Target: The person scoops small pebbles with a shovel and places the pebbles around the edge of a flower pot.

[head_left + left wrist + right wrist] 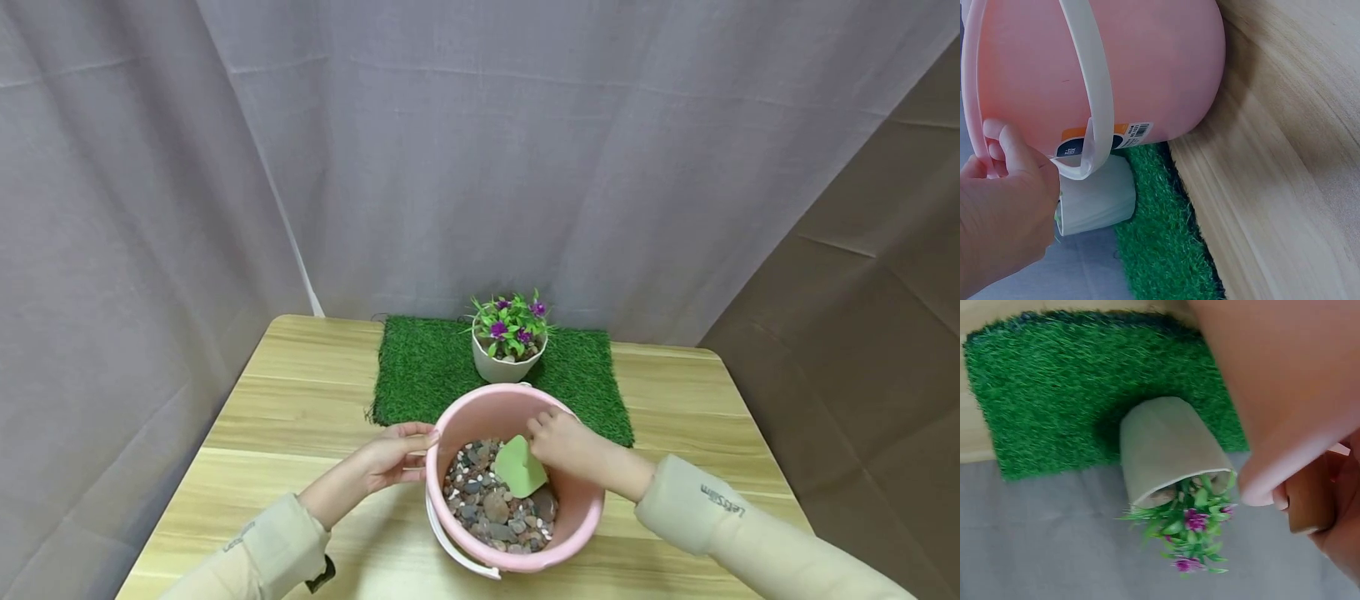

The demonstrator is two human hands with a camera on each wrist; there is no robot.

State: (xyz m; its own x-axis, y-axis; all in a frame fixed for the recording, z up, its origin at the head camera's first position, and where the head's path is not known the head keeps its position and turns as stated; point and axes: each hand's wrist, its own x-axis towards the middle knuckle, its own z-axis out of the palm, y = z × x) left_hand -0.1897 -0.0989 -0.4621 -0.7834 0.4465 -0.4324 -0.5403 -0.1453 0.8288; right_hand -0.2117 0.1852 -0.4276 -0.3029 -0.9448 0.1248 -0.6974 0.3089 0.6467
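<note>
A pink bucket stands on the table with mixed pebbles in it. At its left rim my left hand pinches the edge, thumb on top and fingers against the outer wall; the left wrist view shows this hand at the rim too. My right hand is inside the bucket at the right, gripping a small trowel. The green trowel blade points down onto the pebbles, and the end of its wooden handle shows beside the fingers in the right wrist view.
Behind the bucket, a white pot of purple flowers stands on a green turf mat. The bucket's white handle hangs down at the front left. Grey curtains enclose the wooden table.
</note>
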